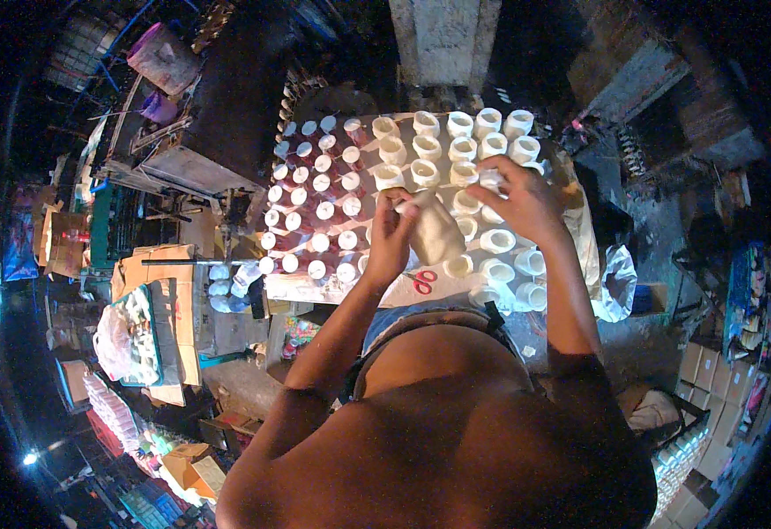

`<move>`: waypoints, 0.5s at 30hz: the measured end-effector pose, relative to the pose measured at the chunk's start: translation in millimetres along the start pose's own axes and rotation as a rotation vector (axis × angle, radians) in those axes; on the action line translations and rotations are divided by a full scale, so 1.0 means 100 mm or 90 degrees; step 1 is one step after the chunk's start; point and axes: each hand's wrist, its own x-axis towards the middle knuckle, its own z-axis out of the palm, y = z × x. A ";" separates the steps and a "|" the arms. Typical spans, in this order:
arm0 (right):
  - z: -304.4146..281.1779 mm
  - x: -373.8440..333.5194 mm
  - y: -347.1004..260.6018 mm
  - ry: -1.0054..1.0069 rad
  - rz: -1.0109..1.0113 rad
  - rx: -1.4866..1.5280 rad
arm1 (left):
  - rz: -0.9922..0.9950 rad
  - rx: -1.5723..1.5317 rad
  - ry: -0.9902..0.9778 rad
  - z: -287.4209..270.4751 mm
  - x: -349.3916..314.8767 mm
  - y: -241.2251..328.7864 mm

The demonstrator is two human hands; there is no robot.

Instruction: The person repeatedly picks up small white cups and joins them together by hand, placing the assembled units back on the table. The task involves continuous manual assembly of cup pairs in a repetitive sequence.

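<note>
My left hand [391,240] is closed on the top of a cream, soft-looking bag-like piece [438,231], which hangs over the table beside the fingers. My right hand [524,201] is raised over the rows of white open-topped cups [497,241], its thumb and fingers curled together around something small and white that I cannot make out. Several rows of reddish cylinders with white round tops [322,182] stand on the table's left half. Close to the front edge, below my left hand, lie red-handled scissors [422,282].
The pale tabletop [306,289] ends just before my waist. A white plastic bag [617,284] hangs at its right corner. On the left are a dark bar [182,262], cardboard [178,317] and a tray of small pale pieces [141,339]. A grey pillar [444,40] stands beyond the table.
</note>
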 end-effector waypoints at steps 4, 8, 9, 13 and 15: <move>0.50 -0.12 0.36 0.098 0.009 0.308 | -0.293 -0.408 0.122 0.15 0.06 0.03; 0.65 -0.39 -0.24 0.151 -0.205 0.115 | -0.266 -0.293 0.053 0.05 0.06 -0.20; 0.67 -0.41 -0.33 0.163 -0.249 0.069 | -0.358 -0.477 0.100 0.10 0.07 -0.13; 0.84 -0.28 -0.37 0.095 -0.161 -0.148 | -0.315 -0.504 0.090 0.08 0.06 -0.23; 0.93 -0.20 -0.27 0.093 -0.154 -0.134 | -0.280 -0.492 0.119 0.14 0.04 -0.14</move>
